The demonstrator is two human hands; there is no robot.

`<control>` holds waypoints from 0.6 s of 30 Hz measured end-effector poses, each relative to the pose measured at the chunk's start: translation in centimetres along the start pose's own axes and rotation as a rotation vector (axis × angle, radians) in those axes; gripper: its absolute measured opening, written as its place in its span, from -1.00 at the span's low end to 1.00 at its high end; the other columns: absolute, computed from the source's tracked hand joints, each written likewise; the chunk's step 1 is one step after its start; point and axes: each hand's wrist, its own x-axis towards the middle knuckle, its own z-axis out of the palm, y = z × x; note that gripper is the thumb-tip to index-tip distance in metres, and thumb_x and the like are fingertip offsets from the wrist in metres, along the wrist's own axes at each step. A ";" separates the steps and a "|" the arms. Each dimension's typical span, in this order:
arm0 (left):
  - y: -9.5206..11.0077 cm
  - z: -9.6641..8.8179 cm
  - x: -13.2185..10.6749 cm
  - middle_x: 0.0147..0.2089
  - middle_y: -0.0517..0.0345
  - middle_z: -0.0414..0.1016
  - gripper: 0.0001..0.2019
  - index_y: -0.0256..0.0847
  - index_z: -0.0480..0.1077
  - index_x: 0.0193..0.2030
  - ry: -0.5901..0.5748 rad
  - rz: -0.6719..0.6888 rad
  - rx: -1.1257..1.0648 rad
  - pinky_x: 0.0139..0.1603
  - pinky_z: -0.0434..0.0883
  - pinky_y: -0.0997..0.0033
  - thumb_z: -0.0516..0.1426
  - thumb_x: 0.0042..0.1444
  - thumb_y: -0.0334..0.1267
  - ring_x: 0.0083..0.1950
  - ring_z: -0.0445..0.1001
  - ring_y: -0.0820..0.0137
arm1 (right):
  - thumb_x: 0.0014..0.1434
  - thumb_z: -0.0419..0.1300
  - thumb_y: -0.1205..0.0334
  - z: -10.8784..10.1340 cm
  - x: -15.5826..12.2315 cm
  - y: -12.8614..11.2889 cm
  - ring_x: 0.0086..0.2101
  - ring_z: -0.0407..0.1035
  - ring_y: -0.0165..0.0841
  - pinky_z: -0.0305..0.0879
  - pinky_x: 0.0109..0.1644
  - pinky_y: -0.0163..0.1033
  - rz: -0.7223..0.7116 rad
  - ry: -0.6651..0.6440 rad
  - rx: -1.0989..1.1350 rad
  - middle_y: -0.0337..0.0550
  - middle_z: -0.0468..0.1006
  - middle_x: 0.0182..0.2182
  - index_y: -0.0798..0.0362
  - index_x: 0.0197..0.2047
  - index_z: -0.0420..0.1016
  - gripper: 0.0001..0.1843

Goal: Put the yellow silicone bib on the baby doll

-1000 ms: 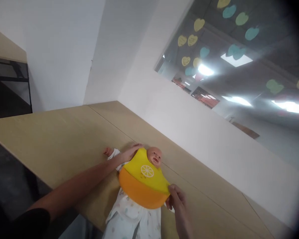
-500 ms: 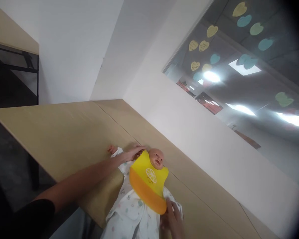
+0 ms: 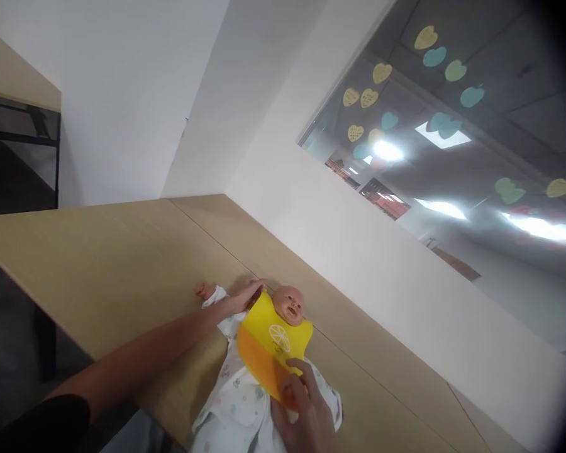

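A baby doll (image 3: 290, 303) lies on its back on the table, in a white patterned sleepsuit (image 3: 240, 396). Over its chest sits a yellow bib (image 3: 276, 321) with an orange pocket and a white citrus-slice print. My left hand (image 3: 248, 296) is at the bib's upper left corner by the doll's neck, fingers stretched out; their undersides are hidden. Across the lower right of the bib, my right hand (image 3: 306, 402) has its fingers bent over the orange pocket and its thumb at the lower edge, gripping it.
The light wooden table (image 3: 136, 251) has a seam and meets a white wall (image 3: 283, 189) at the back. A window (image 3: 405, 126) with heart-shaped paper notes is set in this wall. Another wooden table (image 3: 19, 69) with black legs stands at the far left.
My right hand has moved up and left from the bib's lower right edge onto its orange pocket. My left hand stays by the doll's neck. The whole view has shifted slightly.
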 end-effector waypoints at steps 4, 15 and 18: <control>-0.2 -0.1 0.3 -0.57 0.29 0.32 -0.55 -0.21 0.28 -0.46 0.008 0.008 -0.014 -0.55 0.12 0.49 0.41 -0.22 0.01 -0.58 0.24 0.53 | 0.07 0.07 0.34 -1.0 1.6 -1.2 -0.40 0.37 -0.40 0.12 -0.50 -0.35 -0.139 0.017 -0.101 -0.15 0.43 -0.22 0.02 -0.28 0.36 -0.89; -0.3 0.0 0.5 -0.57 0.27 0.30 -0.63 -0.20 0.25 -0.50 -0.064 0.058 0.012 -0.52 0.17 0.49 0.35 -0.15 -0.08 -0.55 0.26 0.50 | 0.09 0.16 0.33 -3.6 2.5 -1.1 -0.43 0.27 -0.49 0.06 -0.38 -0.41 -0.063 -0.099 0.094 -0.26 0.38 -0.38 0.06 -0.29 0.31 -0.91; -0.2 0.3 0.2 -0.56 0.26 0.30 -0.64 -0.19 0.23 -0.50 -0.060 0.054 0.013 -0.53 0.18 0.48 0.34 -0.15 -0.10 -0.55 0.26 0.50 | 0.15 0.22 0.21 -3.4 1.8 -1.3 -0.38 0.30 -0.48 0.09 -0.36 -0.41 -0.007 -0.239 0.163 -0.23 0.41 -0.34 0.07 -0.27 0.35 -0.86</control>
